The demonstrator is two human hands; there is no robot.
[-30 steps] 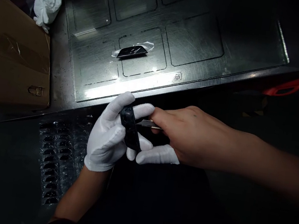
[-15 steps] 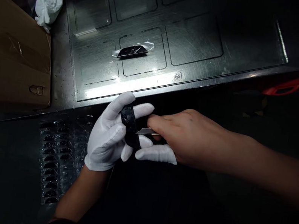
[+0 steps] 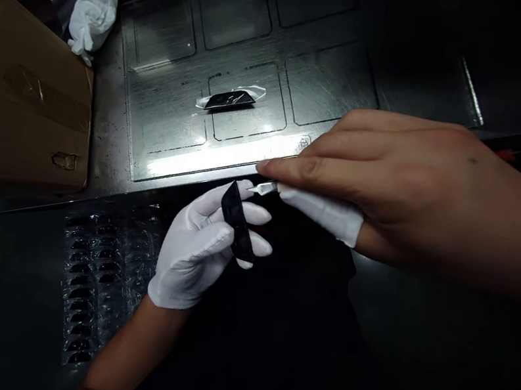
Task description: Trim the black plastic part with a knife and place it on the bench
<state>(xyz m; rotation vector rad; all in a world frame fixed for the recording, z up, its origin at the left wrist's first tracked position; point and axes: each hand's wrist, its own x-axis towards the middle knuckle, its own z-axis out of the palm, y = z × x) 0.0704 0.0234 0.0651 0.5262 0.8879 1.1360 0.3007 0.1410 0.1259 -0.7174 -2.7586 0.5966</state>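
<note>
My left hand (image 3: pixel 194 247), in a white glove, grips a small black plastic part (image 3: pixel 237 224) between thumb and fingers, just off the table's front edge. My right hand (image 3: pixel 359 171), gloved only on the thumb as far as I can see, pinches a craft knife (image 3: pixel 266 188). The blade points left, close to the upper end of the black part; whether it touches is unclear. Another black part (image 3: pixel 231 101), with clear film under or around it, lies on the table beyond my hands.
The metal table (image 3: pixel 161 132) carries outlined panels. On its left stand a cardboard box (image 3: pixel 27 96) and a crumpled white bundle (image 3: pixel 94 14). Below the edge at left lies clear plastic packing (image 3: pixel 84 292) with several rows of black parts. A red object (image 3: pixel 505 155) shows behind my right arm.
My right hand has moved up with the knife and rolled so its back shows; the blade has left the part's middle. My left hand has turned the black part slightly and shifted a little right.
</note>
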